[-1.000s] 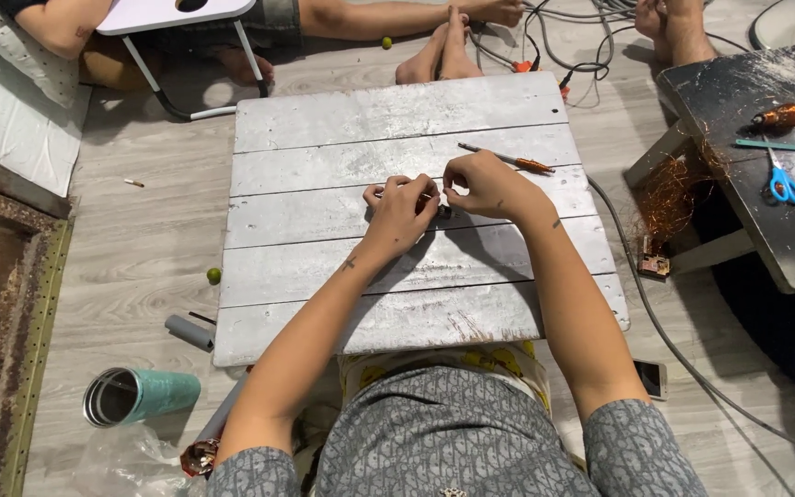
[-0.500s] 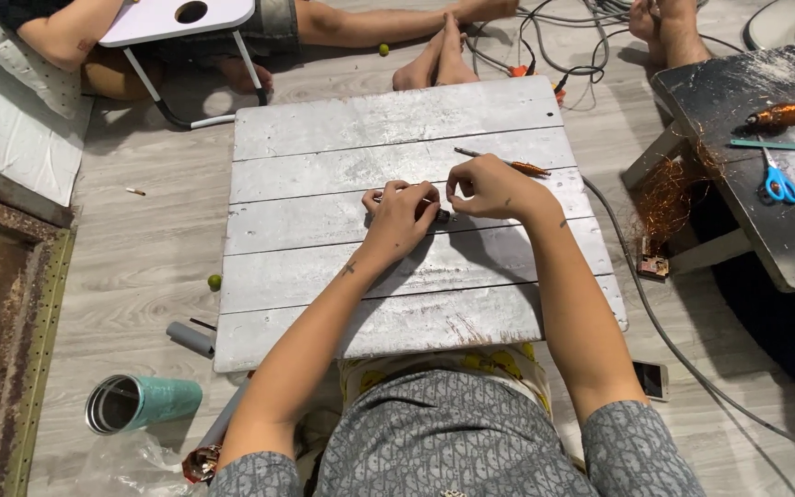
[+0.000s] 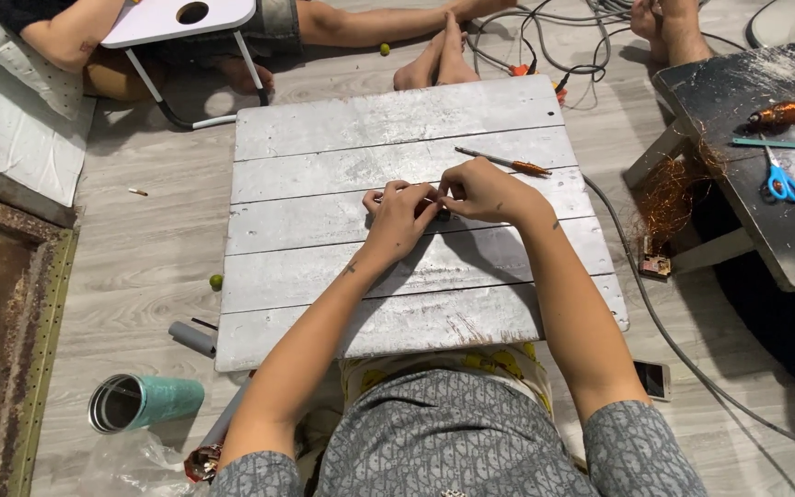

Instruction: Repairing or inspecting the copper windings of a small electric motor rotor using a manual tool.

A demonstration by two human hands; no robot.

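1. Both of my hands meet at the middle of the grey plank table (image 3: 324, 304), fingertips pinched together over a small dark piece (image 3: 441, 214) that is too tiny to tell apart.
2. My left hand (image 3: 399, 213) curls at nine o'clock of that piece; my right hand (image 3: 482, 190) closes on it from three o'clock.
3. An orange-tipped pen (image 3: 505, 163) lies on the planks at one o'clock of my right hand, just beside it.
4. A teal tumbler (image 3: 143, 402) lies on the floor at seven o'clock of the table.
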